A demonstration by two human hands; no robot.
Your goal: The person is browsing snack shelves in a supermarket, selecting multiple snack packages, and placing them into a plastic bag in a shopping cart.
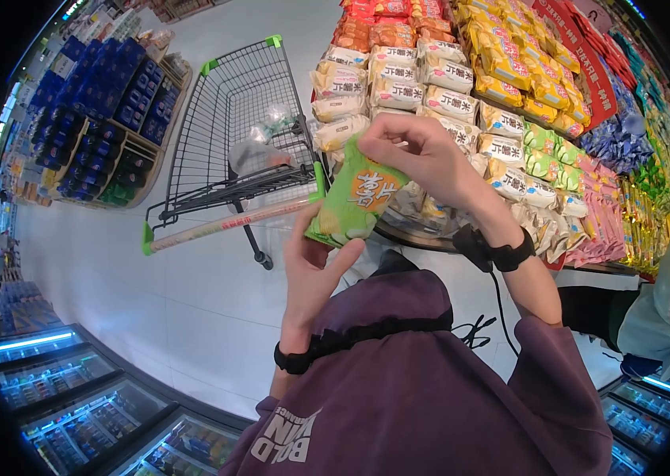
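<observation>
A green bag of chips [355, 198] with orange and white lettering is held up in front of me, between both hands. My left hand [315, 258] grips its lower end, thumb across the front and the other fingers behind. At the upper right corner, my right hand [418, 155] pinches the bag's edge between thumb and curled fingers. Just beyond the bag is a sloping display of white chip bags [398, 83] in rows, with similar green bags [545, 155] farther right.
A wire shopping cart [240, 87] with green corners stands ahead to the left, holding plastic-wrapped items. Dark blue packages [105, 103] fill a shelf stand at far left. Lit freezer cases [97, 412] lie at lower left. Another person [660, 301] is at the right edge.
</observation>
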